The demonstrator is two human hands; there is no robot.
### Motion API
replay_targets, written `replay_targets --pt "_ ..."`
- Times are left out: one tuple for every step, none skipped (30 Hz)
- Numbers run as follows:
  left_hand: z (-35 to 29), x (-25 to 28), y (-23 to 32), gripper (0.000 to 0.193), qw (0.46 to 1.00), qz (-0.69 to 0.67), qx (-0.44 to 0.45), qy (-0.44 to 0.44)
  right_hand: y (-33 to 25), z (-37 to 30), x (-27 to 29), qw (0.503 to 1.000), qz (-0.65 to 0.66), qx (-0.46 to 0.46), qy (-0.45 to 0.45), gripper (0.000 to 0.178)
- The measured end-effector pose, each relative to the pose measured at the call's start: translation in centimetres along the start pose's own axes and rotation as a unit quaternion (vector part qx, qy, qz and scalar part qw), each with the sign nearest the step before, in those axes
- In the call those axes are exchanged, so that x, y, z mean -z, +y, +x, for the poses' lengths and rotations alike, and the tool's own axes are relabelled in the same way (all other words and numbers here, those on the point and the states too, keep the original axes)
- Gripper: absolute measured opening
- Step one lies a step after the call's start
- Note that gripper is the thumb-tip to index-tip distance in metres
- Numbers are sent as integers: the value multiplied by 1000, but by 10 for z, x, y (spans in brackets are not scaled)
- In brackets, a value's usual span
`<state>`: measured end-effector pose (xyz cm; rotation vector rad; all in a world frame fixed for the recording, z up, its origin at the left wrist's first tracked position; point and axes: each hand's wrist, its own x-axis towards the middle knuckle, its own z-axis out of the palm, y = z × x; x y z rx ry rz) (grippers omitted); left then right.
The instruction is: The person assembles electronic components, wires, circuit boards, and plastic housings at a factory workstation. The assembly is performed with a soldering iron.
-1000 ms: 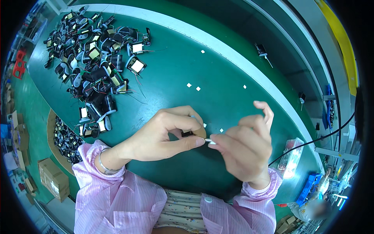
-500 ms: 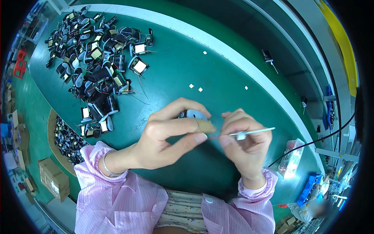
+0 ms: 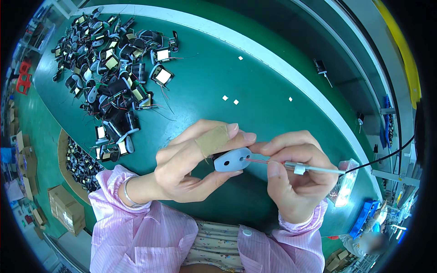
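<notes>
Over the middle of the table, my left hand (image 3: pixel 182 170) holds a small dark electronic part by its grey oval end plate (image 3: pixel 232 160). The plate has a few round holes, and its dark body is mostly hidden behind my fingers. A tan bandage (image 3: pixel 212 141) wraps one finger of this hand. Thin red wires (image 3: pixel 258 160) run from a hole in the plate to the fingertips of my right hand (image 3: pixel 298 184). That hand is closed around a slim, pale rod-shaped tool (image 3: pixel 325 169) with a metal section and a white tab; its exact kind is unclear.
A large heap of similar black parts (image 3: pixel 114 86) with wires covers the table's left side. Several small white squares (image 3: pixel 236 102) lie beyond my hands. A clear plastic box (image 3: pixel 344 184) stands right, near a black cable (image 3: pixel 378 160). Cardboard boxes (image 3: pixel 66 207) sit at lower left.
The part has turned in my left hand, bringing the grey plate and its holes into view. My right hand has shifted right and slightly nearer with the tool; the red wires now show between both hands.
</notes>
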<state>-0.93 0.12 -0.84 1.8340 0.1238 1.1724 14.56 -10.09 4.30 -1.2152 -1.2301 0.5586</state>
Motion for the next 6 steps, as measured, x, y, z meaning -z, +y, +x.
replay_targets --pt "0 0 1 59 1000 12 -11 -2 -4 0 0 1000 -24 6 -9 19" --pt "0 1 1 61 999 24 -23 -4 -6 0 0 999 -47 12 -18 19" --pt "0 1 1 61 999 24 -22 -5 -7 0 0 999 -47 11 -17 19" --pt "0 1 2 62 999 29 -23 -7 -8 1 1 997 -64 28 -29 19" --pt "0 1 2 63 999 34 -24 -8 -8 1 1 995 -81 45 -41 20" --pt "0 1 2 64 999 31 -22 -9 -8 0 1 994 -89 47 -41 21"
